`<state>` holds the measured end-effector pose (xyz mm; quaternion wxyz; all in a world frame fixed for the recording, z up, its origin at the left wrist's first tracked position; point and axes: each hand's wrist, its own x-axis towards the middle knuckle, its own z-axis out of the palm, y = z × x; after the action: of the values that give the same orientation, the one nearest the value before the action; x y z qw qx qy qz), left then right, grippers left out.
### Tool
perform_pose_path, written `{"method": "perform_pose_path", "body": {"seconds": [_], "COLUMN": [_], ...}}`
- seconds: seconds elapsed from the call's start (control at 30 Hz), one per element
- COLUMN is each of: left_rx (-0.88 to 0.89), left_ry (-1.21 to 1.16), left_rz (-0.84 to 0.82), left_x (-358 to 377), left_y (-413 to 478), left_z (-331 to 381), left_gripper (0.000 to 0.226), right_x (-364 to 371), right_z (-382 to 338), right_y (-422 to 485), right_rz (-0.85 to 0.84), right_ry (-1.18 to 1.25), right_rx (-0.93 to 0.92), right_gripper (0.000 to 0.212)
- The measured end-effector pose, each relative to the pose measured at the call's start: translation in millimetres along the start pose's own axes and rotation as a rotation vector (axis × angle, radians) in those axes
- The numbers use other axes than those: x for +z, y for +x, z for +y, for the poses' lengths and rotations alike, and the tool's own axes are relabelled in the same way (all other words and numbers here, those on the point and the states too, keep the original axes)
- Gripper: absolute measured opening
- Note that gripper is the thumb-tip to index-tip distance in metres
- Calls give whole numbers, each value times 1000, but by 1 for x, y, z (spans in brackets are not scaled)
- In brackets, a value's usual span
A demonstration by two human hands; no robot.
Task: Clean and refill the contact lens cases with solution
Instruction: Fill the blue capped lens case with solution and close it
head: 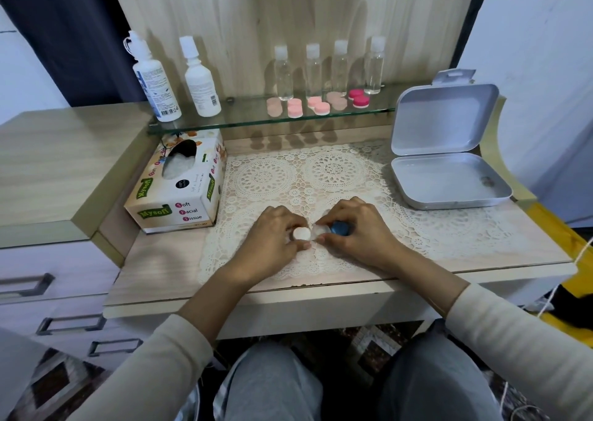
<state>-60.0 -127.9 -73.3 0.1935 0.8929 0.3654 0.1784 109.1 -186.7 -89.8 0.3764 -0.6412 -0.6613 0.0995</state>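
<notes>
White cap [301, 233] pinched in curled left hand [272, 232], blue-capped lens case [333, 229] gripped by right hand [359, 228]

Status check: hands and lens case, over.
Left hand grips white cap; right hand pinches lens case by blue cap. Over lace mat. Nothing in the way.

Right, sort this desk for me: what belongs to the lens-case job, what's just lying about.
Job: lens case; two white solution bottles; pink cases; probably the tissue box.
Lying about: four clear bottles; open tin; lace mat.
</notes>
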Motion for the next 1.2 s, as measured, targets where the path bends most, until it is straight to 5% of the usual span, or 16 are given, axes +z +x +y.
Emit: {"method": "perform_pose_path", "body": {"seconds": [0.13,0.27,0.5,0.63,0.87,1.1,1.2], "left_rx": [-39,-105,-6,-94,-14,-43,-42], "left_ry": [25,140,-25,-21,-89,-131,-142], "left_rz": [-64,114,-63,113,141,163,157], "left_x": [-7,1,-5,0,4,9,11], "left_y": [0,-1,3,0,1,-8,-10], "left_z": [-3,4,-4,-1,-2,-7,-8], "left_gripper": [55,44,38,36,29,38,39], "right_x": [0,0,0,-1,1,-29,-35], "right_z": [-1,-1,-1,-2,-1,-6,-5], "right_y": [-1,0,-1,0,-1,7,6], "right_rz": [-4,-19,-14,-15,-6,-256,-291], "right_ry": [2,7,17,6,-2,-166,-268], "right_rx": [2,9,3,7,-10,21,13], "right_gripper": [26,30,21,22,21,52,32]}}
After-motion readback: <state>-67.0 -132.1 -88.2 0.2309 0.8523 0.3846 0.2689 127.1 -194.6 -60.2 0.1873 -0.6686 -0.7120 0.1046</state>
